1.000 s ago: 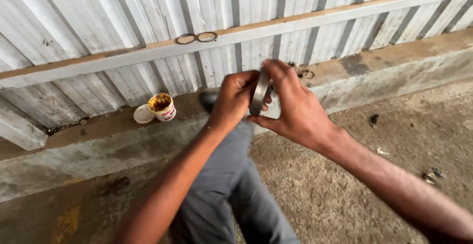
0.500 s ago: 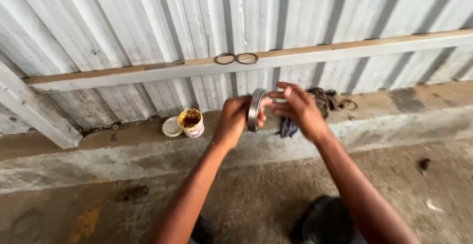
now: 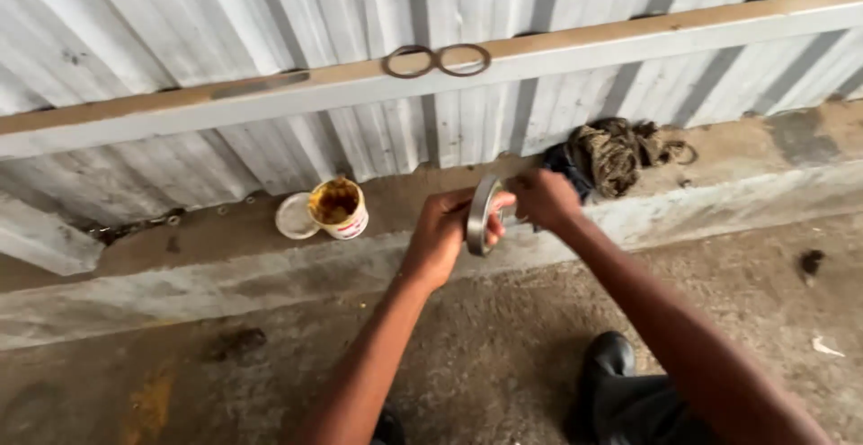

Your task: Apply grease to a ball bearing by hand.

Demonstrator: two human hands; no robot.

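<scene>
My left hand [image 3: 442, 234] grips a round metal ring [image 3: 479, 214], seen edge-on, over the concrete ledge [image 3: 225, 279]. My right hand [image 3: 545, 198] is closed just right of the ring, fingers touching its inner side. Both forearms reach up from the bottom of the view. What the right fingers pinch is hidden by the ring.
An open tub of yellow-brown grease [image 3: 338, 208] with its white lid [image 3: 294, 215] beside it stands on the ledge to the left. A dirty rag heap [image 3: 616, 150] lies to the right. Two thin rings [image 3: 438, 59] rest on the rail across the corrugated wall. My black shoe [image 3: 611, 355] is below.
The view has shifted so the ledge and tub sit more to the centre. My hands have stayed together on the ring, and my right hand has closed in behind it.
</scene>
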